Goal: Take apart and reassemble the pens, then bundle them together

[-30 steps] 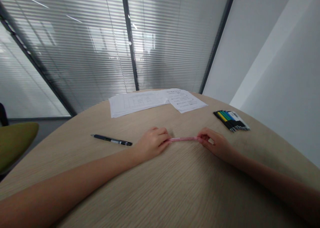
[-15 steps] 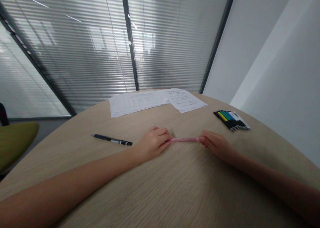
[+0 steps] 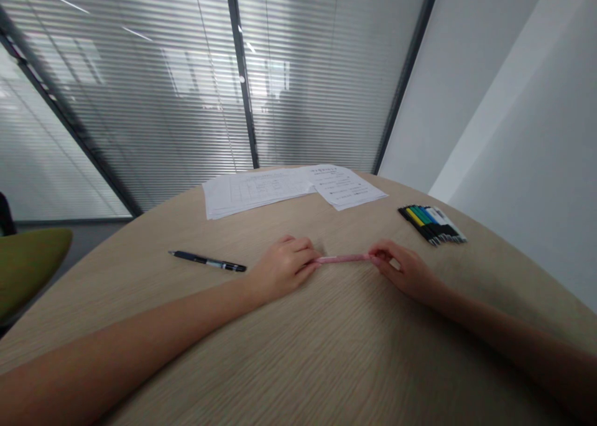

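A thin pink stick-like thing (image 3: 344, 259), narrow and straight, stretches between my two hands low over the table; its exact kind I cannot make out. My left hand (image 3: 286, 266) is closed on its left end, the fingers curled down near the tabletop. With thumb and fingertips, my right hand (image 3: 401, 267) pinches the other end, leaving a small gap between thumb and index finger. Both ends are hidden in the fingers. To the left of my left hand lies a black pen (image 3: 208, 261), not touched by it.
Printed paper sheets (image 3: 261, 193) lie at the far side of the wooden table (image 3: 298, 364). A pack of pens or markers (image 3: 431, 225) with coloured parts rests beyond my right hand. A green chair (image 3: 32, 264) stands at the left, and blinds (image 3: 317, 71) cover the glass behind.
My right hand has shifted its fingers into a looser pinch, with a gap now showing, and its end of the pink thing sits slightly higher. My left hand stays nearly still.
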`<action>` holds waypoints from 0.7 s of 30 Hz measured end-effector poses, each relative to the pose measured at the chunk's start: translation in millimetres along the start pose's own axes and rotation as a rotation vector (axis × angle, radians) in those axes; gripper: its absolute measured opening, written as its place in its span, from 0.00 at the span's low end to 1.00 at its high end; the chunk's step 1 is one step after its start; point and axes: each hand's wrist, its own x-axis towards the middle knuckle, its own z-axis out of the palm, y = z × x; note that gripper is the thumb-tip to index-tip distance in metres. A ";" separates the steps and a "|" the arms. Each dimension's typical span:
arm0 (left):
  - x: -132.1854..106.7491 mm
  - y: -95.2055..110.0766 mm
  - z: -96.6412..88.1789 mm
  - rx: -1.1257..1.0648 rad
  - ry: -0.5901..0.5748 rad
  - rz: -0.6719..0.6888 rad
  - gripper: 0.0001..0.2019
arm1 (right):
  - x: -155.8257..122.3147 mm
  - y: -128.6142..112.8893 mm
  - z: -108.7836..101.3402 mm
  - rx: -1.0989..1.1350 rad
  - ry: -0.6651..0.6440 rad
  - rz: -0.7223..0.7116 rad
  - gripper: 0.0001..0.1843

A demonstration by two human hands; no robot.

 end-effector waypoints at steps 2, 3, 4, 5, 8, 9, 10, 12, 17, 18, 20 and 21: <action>0.2 -0.2 0.1 0.004 0.001 0.005 0.12 | 0.3 -0.3 0.2 0.001 0.006 0.002 0.09; 0.2 -0.2 0.1 0.007 0.005 0.009 0.12 | 0.5 -0.7 0.1 -0.003 0.010 0.004 0.09; 0.3 -0.2 0.0 0.010 0.010 0.014 0.12 | 0.6 -1.2 -0.1 -0.012 0.013 0.007 0.10; 0.3 -0.1 0.0 0.014 0.013 0.020 0.12 | 0.7 -1.9 -0.5 -0.024 0.008 0.011 0.10; 0.0 0.2 0.0 0.026 0.019 0.032 0.11 | 1.0 -3.5 -1.8 -0.070 -0.028 0.020 0.11; -0.1 0.2 0.0 0.030 0.017 0.033 0.11 | 1.1 -3.8 -2.0 -0.081 -0.042 0.020 0.12; -0.2 0.2 0.1 0.034 0.015 0.033 0.11 | 1.1 -3.8 -2.0 -0.090 -0.051 0.017 0.12; -0.4 0.0 0.2 0.044 0.016 0.033 0.12 | 0.9 -3.4 -1.4 -0.107 -0.049 0.011 0.13; -0.7 -1.0 0.7 0.060 0.028 0.045 0.12 | -0.2 -0.7 1.4 -0.144 -0.053 -0.005 0.14; -0.8 -1.1 0.7 0.060 0.030 0.047 0.12 | -0.3 -0.1 1.7 -0.149 -0.061 -0.007 0.14; -0.9 -1.0 0.6 0.057 0.031 0.046 0.12 | -0.5 1.0 1.9 -0.156 -0.072 -0.010 0.14; -1.0 -0.9 0.5 0.055 0.029 0.044 0.11 | -0.6 1.4 1.9 -0.159 -0.073 -0.014 0.14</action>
